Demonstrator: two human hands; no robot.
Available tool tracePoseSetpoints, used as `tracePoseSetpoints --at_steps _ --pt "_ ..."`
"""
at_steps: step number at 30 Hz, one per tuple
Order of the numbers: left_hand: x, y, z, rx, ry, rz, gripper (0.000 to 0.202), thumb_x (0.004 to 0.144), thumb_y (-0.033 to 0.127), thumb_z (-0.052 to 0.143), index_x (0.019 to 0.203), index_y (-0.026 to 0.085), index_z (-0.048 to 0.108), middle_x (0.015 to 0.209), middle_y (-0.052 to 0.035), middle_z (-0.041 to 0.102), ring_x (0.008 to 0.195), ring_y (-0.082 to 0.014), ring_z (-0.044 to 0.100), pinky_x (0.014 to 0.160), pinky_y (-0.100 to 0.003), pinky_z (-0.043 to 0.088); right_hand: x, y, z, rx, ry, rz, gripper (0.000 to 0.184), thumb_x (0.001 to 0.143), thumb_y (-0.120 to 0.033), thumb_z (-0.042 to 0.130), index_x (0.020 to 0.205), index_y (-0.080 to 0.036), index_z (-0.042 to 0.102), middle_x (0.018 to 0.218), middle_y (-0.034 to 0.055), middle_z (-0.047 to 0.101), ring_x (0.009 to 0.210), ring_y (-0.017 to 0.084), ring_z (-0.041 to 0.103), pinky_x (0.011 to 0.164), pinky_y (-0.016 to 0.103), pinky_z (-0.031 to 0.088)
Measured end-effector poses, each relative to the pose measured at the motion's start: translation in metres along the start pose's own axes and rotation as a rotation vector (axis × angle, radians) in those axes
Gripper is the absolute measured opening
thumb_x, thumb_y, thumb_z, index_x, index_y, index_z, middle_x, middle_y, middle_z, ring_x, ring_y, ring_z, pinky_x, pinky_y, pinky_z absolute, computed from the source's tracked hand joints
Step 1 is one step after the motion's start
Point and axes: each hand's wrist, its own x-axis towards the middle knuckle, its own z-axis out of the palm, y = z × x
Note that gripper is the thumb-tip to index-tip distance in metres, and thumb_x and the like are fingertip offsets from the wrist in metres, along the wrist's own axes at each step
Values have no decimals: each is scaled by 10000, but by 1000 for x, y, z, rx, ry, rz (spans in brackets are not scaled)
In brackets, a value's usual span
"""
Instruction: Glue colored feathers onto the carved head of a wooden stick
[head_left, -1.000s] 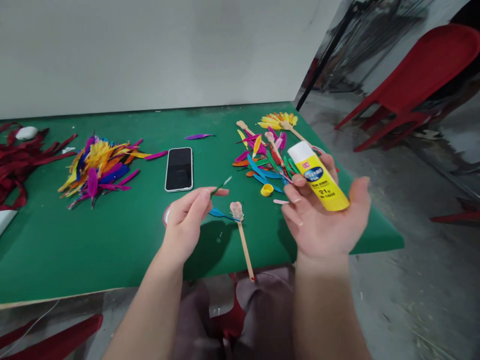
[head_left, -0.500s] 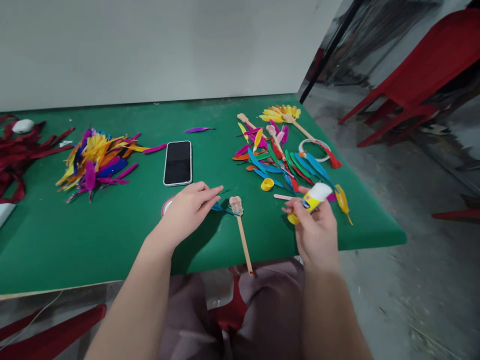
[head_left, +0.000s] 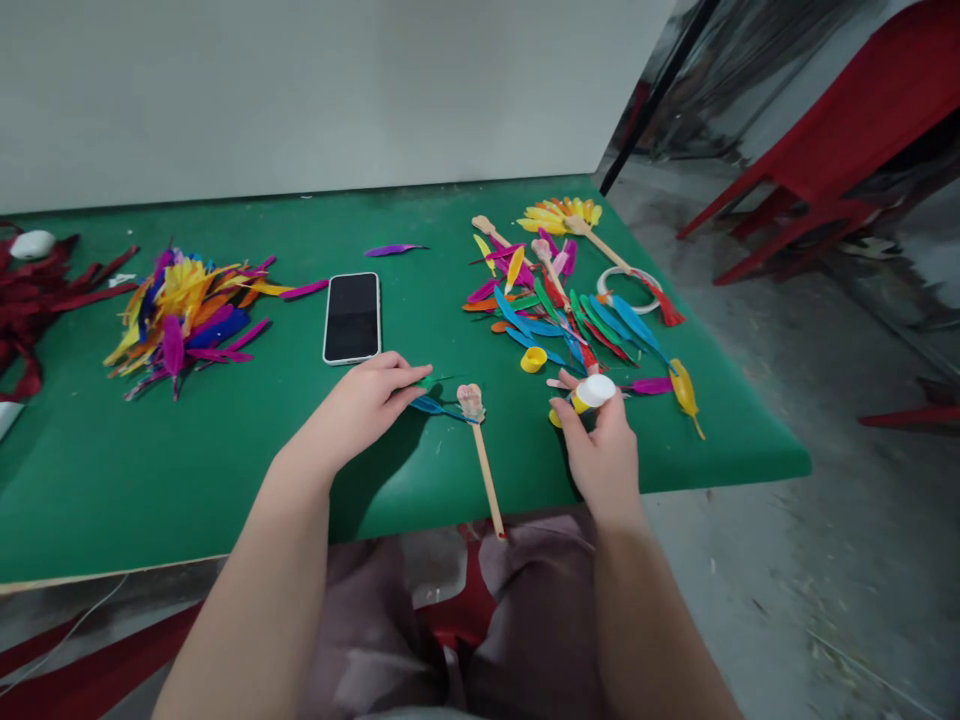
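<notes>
My left hand [head_left: 375, 405] is closed in a pinch on a green feather [head_left: 426, 382], its thin quill pointing right. Just below those fingertips, a blue feather [head_left: 442, 409] lies with its quill end on the rounded head of a wooden stick [head_left: 486, 475]. Whitish smears cover that head, and the handle reaches past the table's front edge. My right hand [head_left: 604, 450] grips a yellow-and-white glue stick [head_left: 591, 393], tilted low over the table. A pale flat stick [head_left: 556, 383] shows partly behind the right fingers. The yellow cap [head_left: 533, 360] lies apart, beyond the right hand.
A phone [head_left: 352, 318] lies beyond my left hand, with a mixed feather pile [head_left: 199, 310] to its left. Loose feathers [head_left: 525, 310], a yellow feather fan [head_left: 551, 215] and a white ring [head_left: 604, 290] with red tassel lie right. Dark red ribbons [head_left: 45, 310] lie far left.
My right hand has moved left and slightly down with the glue stick, whose white end now faces up more. My left hand, still pinching the green feather, has shifted slightly left.
</notes>
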Motion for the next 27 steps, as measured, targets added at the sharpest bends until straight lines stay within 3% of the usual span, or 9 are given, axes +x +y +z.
tracePoseSetpoints --at_steps 5,11,13,15,16,17,21,23,27 --pt "-9 4 -7 -64 38 -53 237 859 270 459 1004 215 638 826 -27 573 737 -133 574 631 -237 453 1 -1 0 -52 33 22 428 758 -441 568 1118 -213 528 1186 106 579 1118 267 503 893 438 395" --pt "-22 19 -4 -134 -58 -50 199 856 294 462 887 207 638 832 -16 636 774 -138 580 694 -260 447 -5 5 -4 109 154 -76 656 648 -390 692 1226 -223 430 1196 100 532 1101 248 501 937 439 379" --pt "-25 24 1 -173 -88 -20 196 860 279 457 907 200 630 870 -22 641 803 -136 580 724 -265 447 -15 3 -8 162 308 -95 550 669 -374 677 1157 -212 482 1094 95 558 980 225 558 863 402 433" --pt "-28 26 6 -198 -108 -9 201 867 261 442 926 196 623 893 -27 641 828 -137 578 740 -266 448 -29 -2 -9 146 473 -92 317 718 -361 635 984 -206 561 878 57 584 737 178 580 697 340 473" --pt "-30 26 7 -199 -115 -13 202 868 254 440 931 194 622 900 -29 642 838 -138 577 750 -269 447 -36 -5 -9 98 460 -88 211 741 -349 615 895 -209 581 785 39 579 646 158 553 625 311 463" --pt "-31 26 8 -191 -123 -19 204 870 250 439 934 193 623 905 -31 644 845 -140 577 757 -272 445 -42 -8 -6 46 363 -103 146 755 -337 602 830 -212 588 718 25 576 583 145 527 576 292 447" --pt "-38 18 5 -134 -134 -46 222 875 266 433 929 188 634 895 -37 655 836 -150 577 759 -287 440 -57 -19 12 -160 -141 -320 177 777 -376 571 819 -208 606 632 12 576 535 143 518 514 271 409" --pt "-40 12 2 -114 -117 -56 232 876 275 430 931 186 637 888 -40 658 826 -151 577 754 -288 440 -57 -24 22 -261 -240 -368 211 796 -394 544 840 -199 614 637 15 573 558 150 540 502 265 393" --pt "-43 -4 -4 -83 -56 -93 248 870 301 433 937 180 639 890 -48 662 816 -156 580 756 -292 441 -53 -29 31 -374 -289 -379 177 830 -322 510 881 -196 623 775 38 612 654 166 590 537 265 408"
